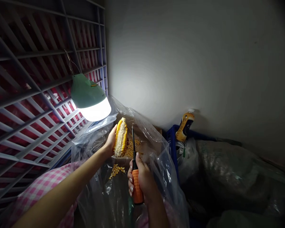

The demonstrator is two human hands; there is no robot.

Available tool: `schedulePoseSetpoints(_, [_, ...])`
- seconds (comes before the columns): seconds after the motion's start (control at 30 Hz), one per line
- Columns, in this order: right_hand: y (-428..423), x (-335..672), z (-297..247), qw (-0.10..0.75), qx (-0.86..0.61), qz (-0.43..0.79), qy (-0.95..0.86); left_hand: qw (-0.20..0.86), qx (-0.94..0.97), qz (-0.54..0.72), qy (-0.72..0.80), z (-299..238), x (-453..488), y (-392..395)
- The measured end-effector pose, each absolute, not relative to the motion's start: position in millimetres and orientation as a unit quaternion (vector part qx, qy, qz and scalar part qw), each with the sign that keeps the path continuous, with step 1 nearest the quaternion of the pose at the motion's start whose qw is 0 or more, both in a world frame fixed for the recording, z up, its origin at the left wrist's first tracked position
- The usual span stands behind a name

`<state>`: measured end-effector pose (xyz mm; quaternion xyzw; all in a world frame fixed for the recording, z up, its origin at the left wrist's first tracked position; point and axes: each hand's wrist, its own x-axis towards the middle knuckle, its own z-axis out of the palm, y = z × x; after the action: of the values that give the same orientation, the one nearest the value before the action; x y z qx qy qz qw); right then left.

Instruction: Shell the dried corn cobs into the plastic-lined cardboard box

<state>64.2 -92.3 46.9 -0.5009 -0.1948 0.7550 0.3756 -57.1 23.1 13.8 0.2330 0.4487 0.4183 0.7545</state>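
My left hand [110, 140] grips a corn cob [121, 136] upright over a clear plastic bag [154, 148]. One side of the cob is stripped pale; yellow kernels remain along its left edge. My right hand [142, 179] is wrapped round the orange handle of a screwdriver [136, 171], whose dark shaft points up just right of the cob, a small gap between them. Loose kernels [116, 171] lie in the bag below the cob.
A lit green lamp [90, 98] hangs from a slatted grille [38, 95] on the left. A yellow bottle [185, 125] leans against the wall above a blue crate [172, 139]. Dark sacks [228, 171] fill the right side.
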Motion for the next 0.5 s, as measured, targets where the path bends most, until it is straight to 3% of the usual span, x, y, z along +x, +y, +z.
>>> schedulePoseSetpoints(0.5, [-98.5,76.1,53.1,0.293,-0.569,0.722,-0.263,0.779,0.258,0.345,0.456,32.0,-55.6,16.9])
